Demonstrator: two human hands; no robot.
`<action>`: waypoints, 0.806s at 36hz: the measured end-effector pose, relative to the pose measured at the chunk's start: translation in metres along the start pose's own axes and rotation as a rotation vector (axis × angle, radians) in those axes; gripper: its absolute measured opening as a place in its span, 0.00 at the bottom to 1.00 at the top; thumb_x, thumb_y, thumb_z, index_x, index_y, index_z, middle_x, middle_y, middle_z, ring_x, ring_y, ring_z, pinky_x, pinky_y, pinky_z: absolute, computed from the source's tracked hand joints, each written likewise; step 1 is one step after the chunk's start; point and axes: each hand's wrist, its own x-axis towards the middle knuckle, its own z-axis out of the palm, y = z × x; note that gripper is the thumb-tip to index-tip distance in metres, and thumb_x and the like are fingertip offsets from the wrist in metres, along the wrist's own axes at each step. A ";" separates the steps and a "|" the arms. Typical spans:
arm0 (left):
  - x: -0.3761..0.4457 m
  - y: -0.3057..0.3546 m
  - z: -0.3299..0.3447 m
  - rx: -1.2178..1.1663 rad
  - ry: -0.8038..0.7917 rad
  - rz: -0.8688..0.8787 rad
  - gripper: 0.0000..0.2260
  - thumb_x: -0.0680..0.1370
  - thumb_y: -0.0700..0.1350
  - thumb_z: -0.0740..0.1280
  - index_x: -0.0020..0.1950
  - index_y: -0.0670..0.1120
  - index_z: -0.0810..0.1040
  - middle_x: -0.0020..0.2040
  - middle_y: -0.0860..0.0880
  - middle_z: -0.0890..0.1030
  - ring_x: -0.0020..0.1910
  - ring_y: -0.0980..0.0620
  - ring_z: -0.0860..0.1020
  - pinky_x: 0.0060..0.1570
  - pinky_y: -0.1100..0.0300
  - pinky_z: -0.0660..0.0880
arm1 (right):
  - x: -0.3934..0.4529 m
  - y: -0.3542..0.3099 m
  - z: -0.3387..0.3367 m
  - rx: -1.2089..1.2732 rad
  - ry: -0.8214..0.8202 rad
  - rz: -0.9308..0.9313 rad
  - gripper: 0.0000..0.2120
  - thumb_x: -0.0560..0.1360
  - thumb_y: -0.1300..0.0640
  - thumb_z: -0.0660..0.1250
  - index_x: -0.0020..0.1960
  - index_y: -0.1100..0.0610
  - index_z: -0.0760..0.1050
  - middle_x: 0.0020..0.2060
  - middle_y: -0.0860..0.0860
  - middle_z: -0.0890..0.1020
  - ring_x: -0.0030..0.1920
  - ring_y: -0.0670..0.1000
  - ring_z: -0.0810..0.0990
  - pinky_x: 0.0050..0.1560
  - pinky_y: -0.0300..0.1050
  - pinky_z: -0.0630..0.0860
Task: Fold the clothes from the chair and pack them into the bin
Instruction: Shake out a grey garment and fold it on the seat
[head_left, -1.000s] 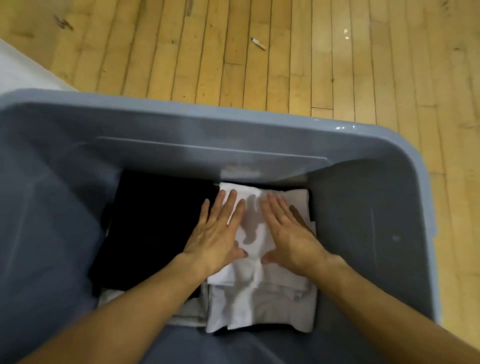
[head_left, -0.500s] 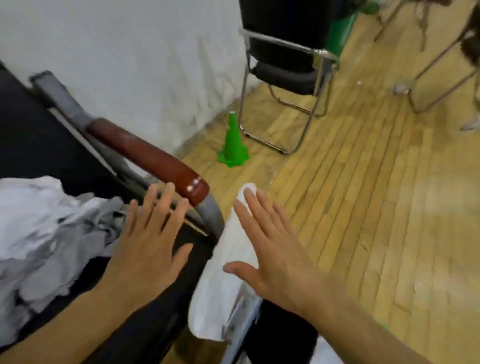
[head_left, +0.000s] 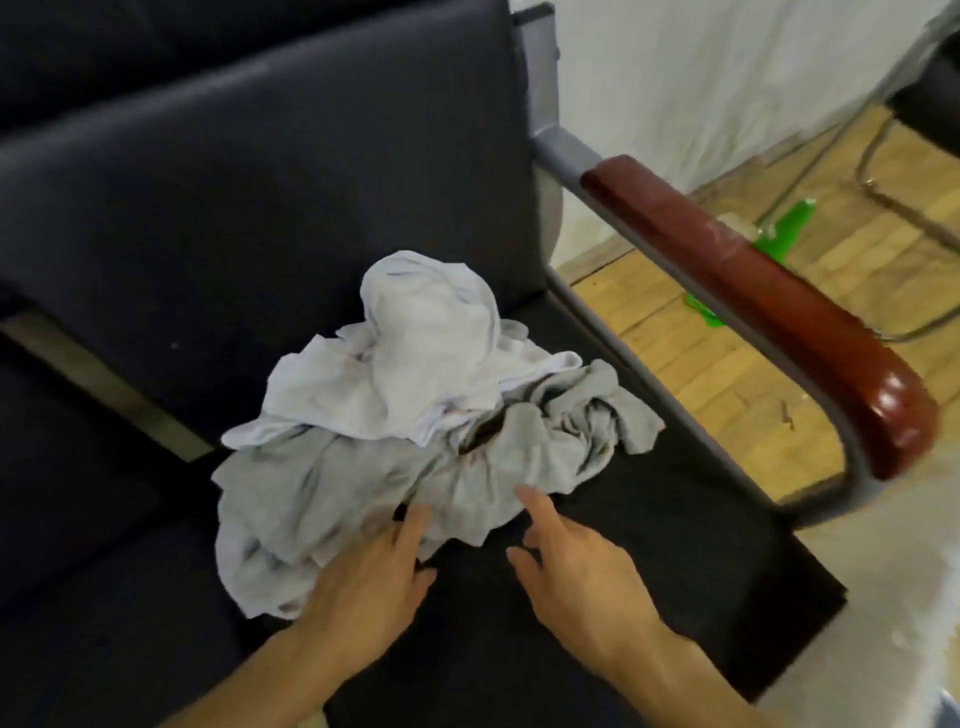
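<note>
A crumpled white garment (head_left: 415, 358) lies on top of a rumpled grey garment (head_left: 374, 493) on the dark seat of the chair (head_left: 623, 545). My left hand (head_left: 363, 582) hovers over the near edge of the grey garment, fingers straight, fingertips at the cloth. To its right, my right hand (head_left: 582, 571) is open over the bare seat, with its index finger reaching the grey cloth's hem. Neither hand grips anything. The bin is out of view.
The chair has a dark backrest (head_left: 260, 182) and a reddish-brown armrest (head_left: 769, 306) on a grey metal frame at the right. Beyond it are wooden floor, a green cone (head_left: 779, 234), a white wall and another chair's metal legs (head_left: 893, 171).
A second ago both hands pressed a folded white garment flat in the grey bin. The view then swung to the chair, and both open hands have come down to the clothes pile.
</note>
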 end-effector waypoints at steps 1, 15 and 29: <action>0.004 -0.004 0.005 -0.008 0.010 0.022 0.37 0.68 0.52 0.76 0.71 0.47 0.62 0.46 0.49 0.82 0.37 0.53 0.81 0.33 0.57 0.80 | 0.010 -0.005 0.007 0.014 0.007 0.022 0.30 0.80 0.48 0.56 0.76 0.48 0.44 0.57 0.46 0.77 0.54 0.49 0.77 0.45 0.44 0.72; 0.028 0.014 0.004 -0.304 0.167 -0.126 0.11 0.81 0.51 0.59 0.40 0.50 0.70 0.30 0.55 0.70 0.30 0.56 0.70 0.31 0.61 0.69 | 0.063 0.016 0.011 0.089 0.167 0.464 0.07 0.80 0.53 0.57 0.49 0.57 0.69 0.40 0.52 0.77 0.37 0.52 0.74 0.29 0.43 0.64; -0.069 0.099 -0.375 -0.574 0.541 -0.191 0.09 0.78 0.47 0.61 0.40 0.46 0.75 0.41 0.53 0.74 0.40 0.57 0.72 0.44 0.73 0.68 | -0.099 -0.109 -0.280 -0.127 0.141 -0.055 0.18 0.81 0.44 0.49 0.49 0.55 0.71 0.41 0.51 0.77 0.44 0.54 0.78 0.39 0.44 0.71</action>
